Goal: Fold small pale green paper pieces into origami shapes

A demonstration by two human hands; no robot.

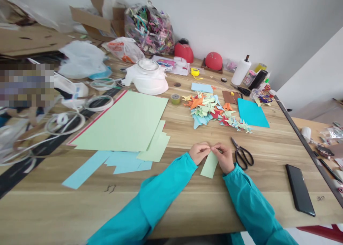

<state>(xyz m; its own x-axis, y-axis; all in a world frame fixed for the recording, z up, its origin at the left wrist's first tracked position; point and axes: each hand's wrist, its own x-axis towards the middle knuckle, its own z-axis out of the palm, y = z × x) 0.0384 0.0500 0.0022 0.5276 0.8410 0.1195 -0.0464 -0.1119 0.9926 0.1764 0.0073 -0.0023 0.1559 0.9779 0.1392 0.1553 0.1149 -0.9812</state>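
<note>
A pale green paper strip hangs down toward me between my two hands, over the middle of the wooden table. My left hand pinches its upper end, fingertips meeting those of my right hand, which is closed on the same end. Just right of my right hand lie scissors with black handles. Beyond both hands is a heap of folded paper shapes in green, orange, red and blue. To the left rest large green sheets with smaller green pieces and blue paper strips.
A black phone lies at the right. Behind the heap are a teal sheet, a roll of tape, a yellow tape measure and red pincushion-like domes. Bags, cable coils and a cardboard box crowd the left and back.
</note>
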